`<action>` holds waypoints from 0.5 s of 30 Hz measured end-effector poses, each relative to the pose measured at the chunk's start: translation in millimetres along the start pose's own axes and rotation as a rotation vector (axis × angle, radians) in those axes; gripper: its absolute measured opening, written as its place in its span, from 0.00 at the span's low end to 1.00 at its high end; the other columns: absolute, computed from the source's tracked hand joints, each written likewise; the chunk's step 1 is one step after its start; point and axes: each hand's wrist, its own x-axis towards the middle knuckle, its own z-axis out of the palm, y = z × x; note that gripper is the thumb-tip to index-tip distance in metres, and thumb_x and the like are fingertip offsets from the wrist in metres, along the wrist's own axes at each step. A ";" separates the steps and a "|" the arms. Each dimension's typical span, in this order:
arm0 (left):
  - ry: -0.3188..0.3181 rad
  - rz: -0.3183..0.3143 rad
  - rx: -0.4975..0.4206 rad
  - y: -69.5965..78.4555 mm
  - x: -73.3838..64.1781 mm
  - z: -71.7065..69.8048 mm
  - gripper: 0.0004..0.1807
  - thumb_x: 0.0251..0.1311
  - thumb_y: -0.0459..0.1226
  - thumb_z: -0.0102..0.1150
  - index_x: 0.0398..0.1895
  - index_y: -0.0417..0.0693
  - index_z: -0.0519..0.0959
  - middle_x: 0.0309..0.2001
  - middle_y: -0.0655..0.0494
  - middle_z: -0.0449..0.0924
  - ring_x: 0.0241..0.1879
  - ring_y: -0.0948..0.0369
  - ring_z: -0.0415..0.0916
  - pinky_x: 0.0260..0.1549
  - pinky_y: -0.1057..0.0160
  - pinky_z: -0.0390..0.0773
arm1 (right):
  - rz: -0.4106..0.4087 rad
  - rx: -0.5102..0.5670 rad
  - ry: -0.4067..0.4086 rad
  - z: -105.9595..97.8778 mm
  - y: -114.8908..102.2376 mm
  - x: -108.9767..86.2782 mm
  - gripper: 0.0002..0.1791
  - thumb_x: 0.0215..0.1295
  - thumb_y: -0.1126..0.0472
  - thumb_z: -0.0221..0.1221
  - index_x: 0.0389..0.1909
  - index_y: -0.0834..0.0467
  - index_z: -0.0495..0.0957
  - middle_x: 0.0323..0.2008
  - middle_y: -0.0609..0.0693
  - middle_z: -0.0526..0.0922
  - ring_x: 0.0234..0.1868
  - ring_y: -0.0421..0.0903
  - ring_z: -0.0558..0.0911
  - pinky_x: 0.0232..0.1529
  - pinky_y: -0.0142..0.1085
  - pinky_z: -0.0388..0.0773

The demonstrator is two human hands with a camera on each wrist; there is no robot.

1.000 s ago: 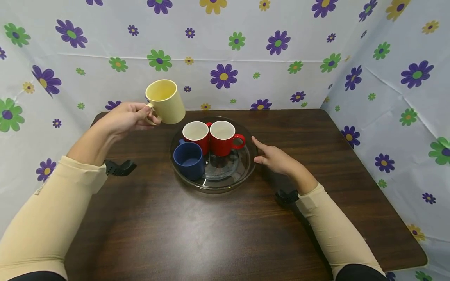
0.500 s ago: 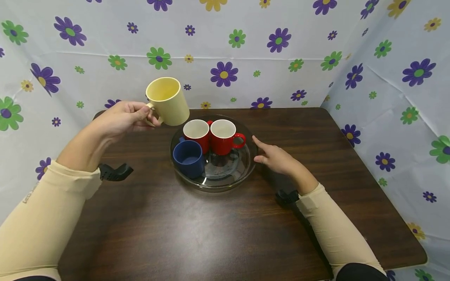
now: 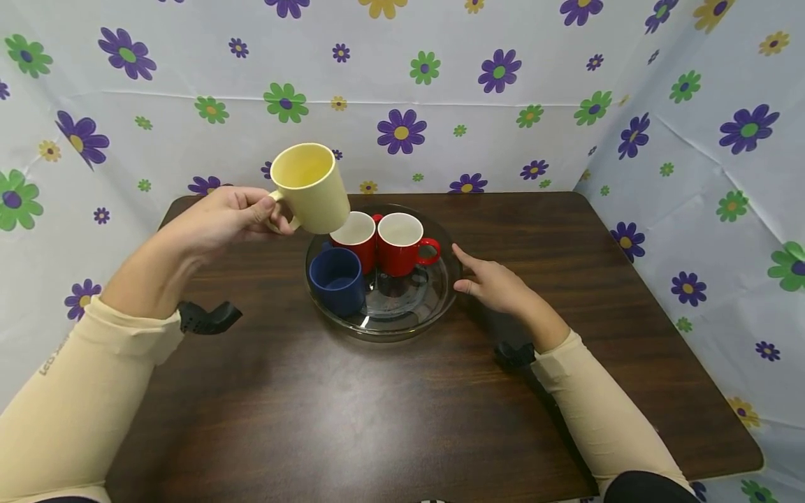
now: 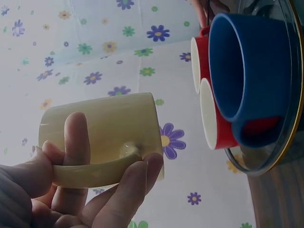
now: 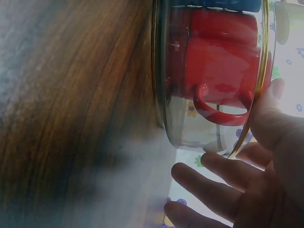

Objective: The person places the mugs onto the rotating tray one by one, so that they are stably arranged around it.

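In the head view my left hand (image 3: 235, 215) pinches the handle of a pale yellow mug (image 3: 312, 192), held tilted in the air above the back left of a round clear glass dish (image 3: 409, 323). My fingers (image 4: 133, 187) wrap the mug's handle in the left wrist view. Inside the dish stand a blue mug (image 3: 338, 285) at front left and two red mugs with white insides, one at the back left (image 3: 360, 253), partly behind the yellow mug, the other (image 3: 397, 255) beside it. My right hand (image 3: 493, 283) rests at the dish's right rim, fingers mostly straight.
The dish stands on a dark wooden table (image 3: 352, 426). A white cloth (image 3: 207, 63) with printed flowers hangs behind the table and along its sides. Black wrist straps (image 3: 210, 318) are on both arms.
My left hand has carried the yellow mug slightly right and lower, so it now overlaps the back left red mug's rim in view. The right hand and the dish have stayed in place.
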 end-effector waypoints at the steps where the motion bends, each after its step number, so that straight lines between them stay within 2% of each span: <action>1: -0.001 0.000 0.005 0.3 -0.5 1.4 0.18 0.77 0.43 0.46 0.35 0.41 0.79 0.36 0.56 0.86 0.44 0.61 0.84 0.48 0.65 0.82 | 0.000 -0.002 0.001 0.4 0.1 -0.3 0.44 0.73 0.50 0.60 0.82 0.50 0.46 0.71 0.64 0.68 0.69 0.63 0.72 0.67 0.60 0.66; 7: -0.023 -0.010 0.052 0.7 -4.4 9.2 0.17 0.78 0.42 0.45 0.35 0.39 0.77 0.36 0.54 0.86 0.44 0.60 0.83 0.48 0.66 0.82 | -0.005 -0.003 0.006 2.1 -0.2 -1.1 0.44 0.74 0.49 0.59 0.82 0.50 0.47 0.69 0.64 0.71 0.68 0.63 0.73 0.67 0.60 0.67; 15: -0.076 0.029 0.108 0.1 -9.8 21.9 0.17 0.79 0.41 0.45 0.35 0.37 0.76 0.35 0.53 0.86 0.45 0.57 0.83 0.48 0.66 0.82 | -0.013 -0.005 0.014 1.2 -0.6 -1.0 0.44 0.74 0.50 0.60 0.82 0.51 0.47 0.69 0.65 0.71 0.67 0.64 0.73 0.66 0.61 0.68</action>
